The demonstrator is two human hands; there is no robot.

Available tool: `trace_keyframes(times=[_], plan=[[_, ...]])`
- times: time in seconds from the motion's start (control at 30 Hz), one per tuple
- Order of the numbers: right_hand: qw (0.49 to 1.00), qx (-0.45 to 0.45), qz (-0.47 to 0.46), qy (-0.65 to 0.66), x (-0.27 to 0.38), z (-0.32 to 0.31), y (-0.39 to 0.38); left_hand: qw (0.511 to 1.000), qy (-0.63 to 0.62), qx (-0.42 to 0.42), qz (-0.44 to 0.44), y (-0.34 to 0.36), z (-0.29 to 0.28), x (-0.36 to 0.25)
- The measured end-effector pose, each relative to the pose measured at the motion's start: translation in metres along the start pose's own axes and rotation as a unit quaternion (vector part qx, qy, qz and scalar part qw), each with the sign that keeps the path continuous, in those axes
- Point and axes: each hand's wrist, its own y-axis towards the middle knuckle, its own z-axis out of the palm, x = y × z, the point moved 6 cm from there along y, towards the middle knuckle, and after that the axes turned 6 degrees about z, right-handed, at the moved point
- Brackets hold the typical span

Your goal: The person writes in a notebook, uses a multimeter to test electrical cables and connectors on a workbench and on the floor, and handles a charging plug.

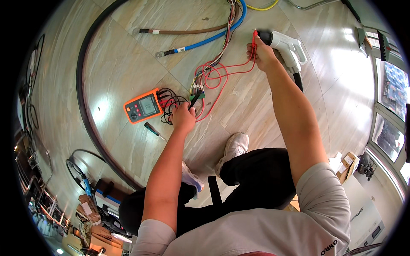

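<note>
My left hand is closed around a black test probe, whose tip is at a green terminal block fitted on a bundle of thin wires. Farther off and to the right, my right hand pinches a red test probe by the front of a white charging gun with a black nose. Whether the red tip touches a contact cannot be made out. Red lead loops across the floor between my hands. Left of my left hand lies an orange multimeter, its grey screen lit, with black leads coiled beside it.
A small screwdriver lies below the meter. Blue cable and brown cable end in metal lugs. A thick black cable curves along the left. Boxes and tools crowd the lower left; windows line the right.
</note>
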Motion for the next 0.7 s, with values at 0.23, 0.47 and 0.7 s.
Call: trace_keyframes(times=[0.23, 0.47, 0.7], plan=[[0.999, 0.016, -0.030, 0.017, 0.002, -0.001, 0.003, 0.999, -0.040, -0.015, -0.030, 0.011, 0.009, 0.012], [0.999, 0.024, -0.030, 0.026, -0.001, -0.007, -0.003, 0.999, -0.039, -0.022, -0.017, 0.010, 0.009, 0.009], [0.998, 0.034, -0.039, -0.044, -0.009, -0.019, -0.009, 0.999, -0.042, -0.016, -0.011, 0.010, 0.006, 0.005]])
